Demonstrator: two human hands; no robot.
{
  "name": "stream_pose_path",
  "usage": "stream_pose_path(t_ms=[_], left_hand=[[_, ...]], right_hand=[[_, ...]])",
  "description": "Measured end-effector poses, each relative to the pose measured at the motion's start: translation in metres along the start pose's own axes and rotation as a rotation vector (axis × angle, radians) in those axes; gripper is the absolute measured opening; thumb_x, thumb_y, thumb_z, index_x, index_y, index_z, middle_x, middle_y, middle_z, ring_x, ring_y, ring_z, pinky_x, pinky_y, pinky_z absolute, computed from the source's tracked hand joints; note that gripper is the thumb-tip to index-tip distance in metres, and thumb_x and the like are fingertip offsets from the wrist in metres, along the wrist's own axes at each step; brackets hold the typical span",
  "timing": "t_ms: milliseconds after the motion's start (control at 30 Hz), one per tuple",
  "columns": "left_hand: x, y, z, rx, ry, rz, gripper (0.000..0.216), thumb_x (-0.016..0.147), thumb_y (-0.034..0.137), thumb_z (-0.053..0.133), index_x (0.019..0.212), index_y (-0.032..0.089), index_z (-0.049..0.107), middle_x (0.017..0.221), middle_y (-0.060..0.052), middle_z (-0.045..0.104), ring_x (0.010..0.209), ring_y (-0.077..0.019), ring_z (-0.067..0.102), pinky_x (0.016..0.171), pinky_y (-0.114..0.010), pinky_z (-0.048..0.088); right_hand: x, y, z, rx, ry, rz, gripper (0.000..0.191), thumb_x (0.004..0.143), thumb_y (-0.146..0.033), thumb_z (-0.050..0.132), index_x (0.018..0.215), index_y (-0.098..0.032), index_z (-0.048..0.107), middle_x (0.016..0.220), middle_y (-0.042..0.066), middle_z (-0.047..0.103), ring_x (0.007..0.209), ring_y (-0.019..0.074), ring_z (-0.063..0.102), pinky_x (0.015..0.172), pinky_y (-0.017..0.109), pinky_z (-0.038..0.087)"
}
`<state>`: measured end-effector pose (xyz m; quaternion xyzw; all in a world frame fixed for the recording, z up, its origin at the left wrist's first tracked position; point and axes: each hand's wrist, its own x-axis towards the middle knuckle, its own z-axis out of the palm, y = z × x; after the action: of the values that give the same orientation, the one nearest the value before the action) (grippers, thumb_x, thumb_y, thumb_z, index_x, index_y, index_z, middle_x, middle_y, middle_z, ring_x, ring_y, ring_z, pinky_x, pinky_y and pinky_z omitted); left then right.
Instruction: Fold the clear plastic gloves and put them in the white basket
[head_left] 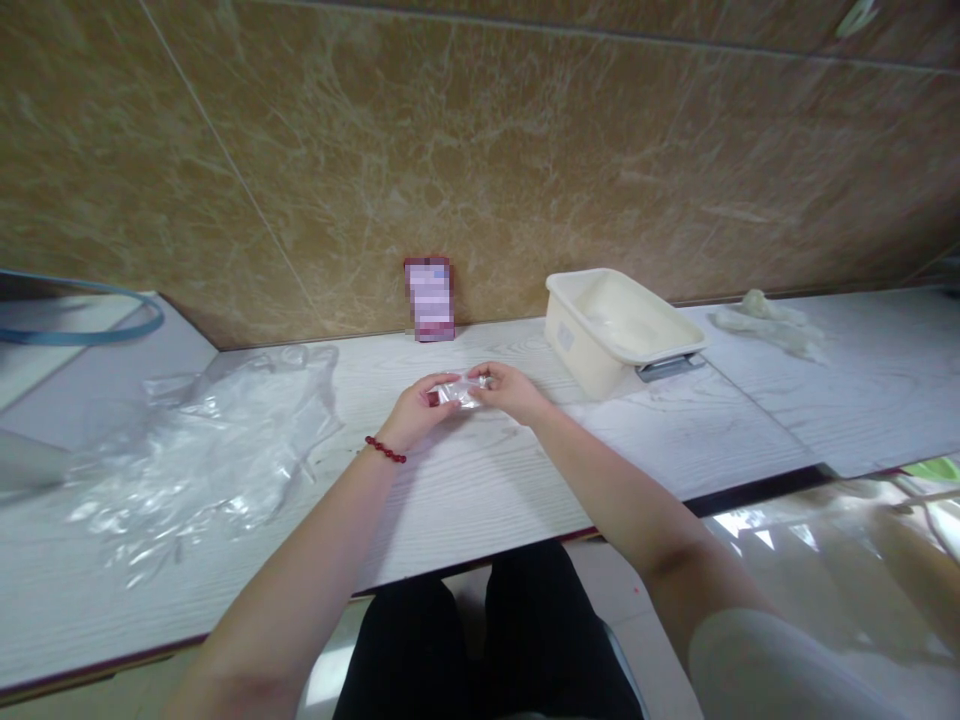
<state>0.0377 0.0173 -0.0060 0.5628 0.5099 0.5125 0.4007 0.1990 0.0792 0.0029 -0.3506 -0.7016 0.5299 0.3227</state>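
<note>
Between my two hands, just above the white wood-grain table (480, 490), is a small clear plastic bag (459, 391). My left hand (418, 412) grips its left end with thumb and fingers; a small dark red patch shows near that grip, too small to name. The fingers of my right hand (510, 391) pinch the bag's right end. A red bead bracelet (385, 450) circles my left wrist. What the bag contains, if anything, I cannot make out.
Left of my hands lies a spread of clear plastic bags (217, 450). A cream plastic bin (592, 345) with a grey handle stands to the right. Against the marbled wall leans a phone-shaped item (430, 298), blurred out. Crumpled translucent plastic (769, 322) lies far right.
</note>
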Motion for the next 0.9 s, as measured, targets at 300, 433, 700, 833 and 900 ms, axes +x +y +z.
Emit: stream_pose_path(t_ms=[300,433,700,833,900], left_hand=[[-0.004,0.014,-0.007,-0.298,-0.143,-0.125,0.065,0.057,0.018,0.07,0.117,0.016,0.045,0.107,-0.008,0.058,0.084,-0.0133,0.058,0.079,-0.028,0.043],[-0.006,0.018,-0.007,-0.4,-0.146,-0.191,0.06,0.058,0.012,0.068,0.115,0.018,0.047,0.104,-0.005,0.059,0.083,-0.0116,0.058,0.077,-0.024,0.043],[-0.006,0.017,-0.004,-0.438,-0.193,-0.334,0.038,0.07,0.038,0.057,0.101,0.017,0.052,0.08,-0.003,0.059,0.055,-0.0081,0.054,0.047,-0.019,0.041],[-0.005,0.012,0.002,-0.15,-0.009,-0.175,0.029,0.065,0.039,0.062,0.079,0.016,0.055,0.056,0.006,0.044,0.041,-0.0026,0.036,0.037,-0.015,0.027],[-0.004,0.012,0.004,-0.171,0.052,-0.126,0.027,0.064,0.04,0.062,0.07,0.015,0.053,0.058,0.004,0.046,0.05,-0.0044,0.042,0.044,-0.016,0.033]], right_hand=[[-0.003,-0.011,-0.024,-0.464,-0.012,-0.503,0.039,0.069,-0.005,0.042,0.101,-0.02,0.058,0.121,0.007,0.046,0.104,0.0167,0.048,0.089,0.035,0.037],[-0.009,-0.019,-0.025,-0.68,-0.019,-0.715,0.036,0.068,-0.009,0.052,0.098,-0.025,0.061,0.131,0.004,0.036,0.122,0.0196,0.028,0.099,0.04,0.024],[-0.003,-0.01,-0.016,-0.387,0.177,-0.333,0.019,0.074,-0.032,0.053,0.084,-0.019,0.062,0.08,0.003,0.063,0.074,0.0139,0.056,0.071,0.029,0.043],[-0.001,-0.005,-0.013,-0.15,0.169,-0.103,0.028,0.069,-0.042,0.056,0.081,-0.017,0.059,0.063,-0.001,0.057,0.054,0.0097,0.05,0.051,0.022,0.039],[-0.002,-0.006,-0.01,-0.053,0.126,-0.04,0.029,0.066,-0.044,0.058,0.078,-0.017,0.058,0.056,-0.003,0.053,0.048,0.0083,0.047,0.047,0.02,0.036]])
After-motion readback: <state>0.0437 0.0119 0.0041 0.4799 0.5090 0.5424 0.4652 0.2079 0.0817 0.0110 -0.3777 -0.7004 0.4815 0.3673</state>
